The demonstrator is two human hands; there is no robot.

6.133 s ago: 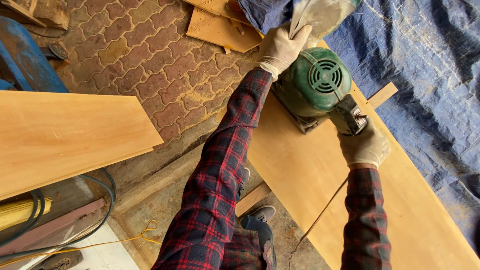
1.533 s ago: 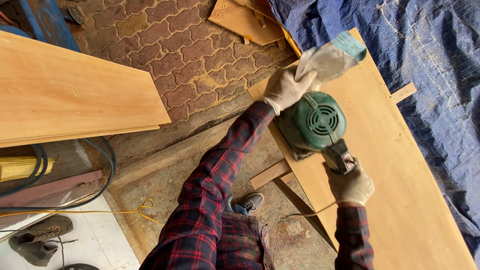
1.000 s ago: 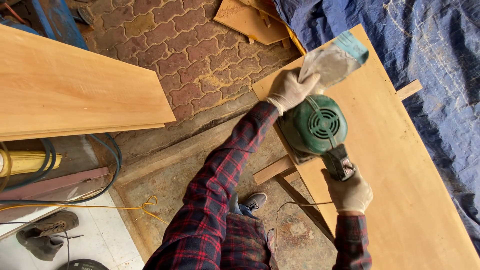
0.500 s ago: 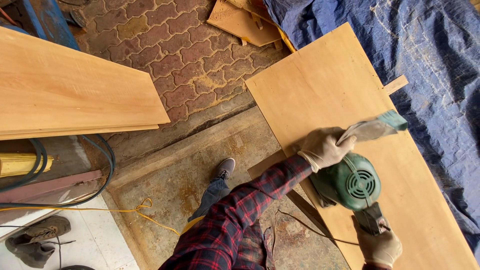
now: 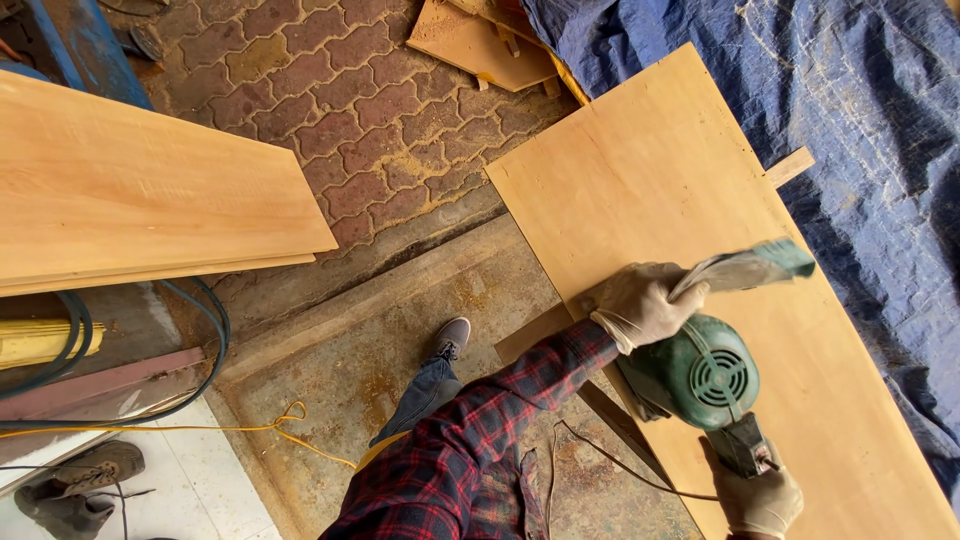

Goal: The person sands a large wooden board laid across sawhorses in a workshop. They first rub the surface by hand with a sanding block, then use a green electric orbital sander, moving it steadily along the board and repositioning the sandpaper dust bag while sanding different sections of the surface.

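Right hand (image 5: 758,497) partly cut off

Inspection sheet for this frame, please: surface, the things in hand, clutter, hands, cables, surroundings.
Surface: large plywood sheet lying flat over a blue tarp.
Things in hand: green power sander resting on the sheet, its dust bag sticking out.
Clutter: wood offcuts on the paving; worn shoes at lower left.
Hands: both gloved; left hand on the sander's front, right hand on its rear handle.
Cables: thin cord running toward the sander; yellow cord and dark hose on the floor.
Surroundings: brick paving, second board at left.
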